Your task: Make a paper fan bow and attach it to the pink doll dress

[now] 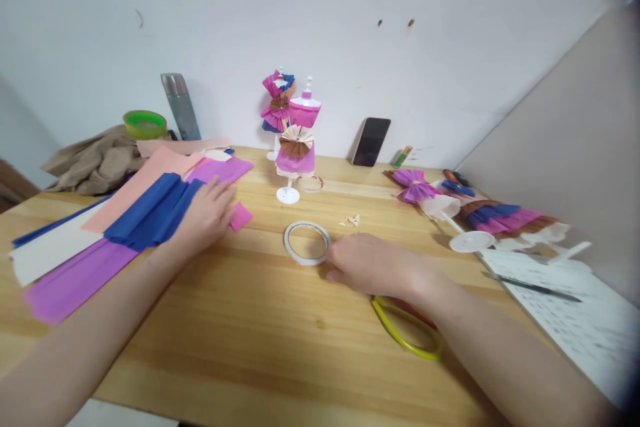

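My left hand (209, 209) lies with fingers stretched out at the right end of a gathered blue crepe paper strip (150, 213). Just beyond its fingertips is a small pink paper square (241, 216). Closed fingers of my right hand (367, 261) meet the right edge of a white roll of tape (291, 250) lying flat on the table; the fingertips are partly hidden. Below my right wrist lie scissors with yellow and red handles (400, 341), their blades out of sight. Two small dress forms stand at the back, the nearer (296, 160) in pink and brown paper.
Peach, white and purple crepe paper (83, 280) spreads across the left. A flask (181, 107), green tape roll (145, 123) and brown cloth (95, 159) stand behind it. A phone (371, 142) leans on the wall. To the right are a dressed form lying down (510, 217) and a pen (540, 288) on paper.
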